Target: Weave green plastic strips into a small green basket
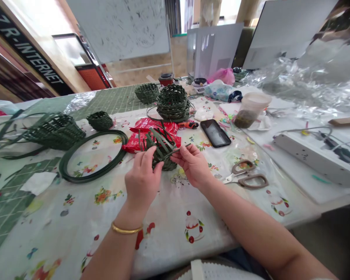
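A small dark green woven basket [167, 165] with loose strips sticking up from its rim stands in front of me. My left hand [142, 175] is closed at its left side, fingers and thumb against the rim. On the other side, my right hand [192, 165] pinches a thin green strip [175, 152] between thumb and fingers, close to the rim. My left fingers hide part of the basket. Behind it lies a red plastic packet [137, 139].
A coil of green strip [64, 167] lies left, near a larger woven basket [55, 130] and a small one [99, 121]. More baskets [173, 103] stand behind. At right are a phone [216, 133], scissors [246, 175], a plastic cup [252, 109] and a power strip [312, 157].
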Available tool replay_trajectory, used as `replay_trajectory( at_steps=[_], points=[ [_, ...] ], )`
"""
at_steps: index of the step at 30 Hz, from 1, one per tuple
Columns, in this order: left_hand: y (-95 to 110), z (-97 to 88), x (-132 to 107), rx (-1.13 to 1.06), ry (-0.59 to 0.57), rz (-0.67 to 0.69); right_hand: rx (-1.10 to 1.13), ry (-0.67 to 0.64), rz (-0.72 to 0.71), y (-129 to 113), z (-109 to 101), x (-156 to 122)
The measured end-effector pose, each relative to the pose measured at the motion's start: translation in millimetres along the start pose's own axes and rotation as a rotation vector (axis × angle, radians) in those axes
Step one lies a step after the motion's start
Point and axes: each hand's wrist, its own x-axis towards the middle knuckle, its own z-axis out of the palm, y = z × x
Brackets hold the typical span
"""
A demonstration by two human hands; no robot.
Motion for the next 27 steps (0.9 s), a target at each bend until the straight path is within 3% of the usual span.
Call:
replay_trajectory(
  at_steps=[5, 11, 16, 27],
  points=[
    [-4, -4.0, 3, 0.105, 0.056, -0.051, -0.075, -0.036, -0.050, 0, 4, -6],
    [-5, -7.5, 4, 0.051, 0.012, 0.191, -0.393, -0.051, -0.123, 1, 4, -8],
    [-3, -2.6, 2, -0.036, -0.038, 0.218, -0.585, -0.124, -0.256, 9, -1, -8],
    [-11, -6.7, 7, -0.146, -0.095, 0.174, -0.524, -0.267, -0.079, 6, 3, -9]
  ],
)
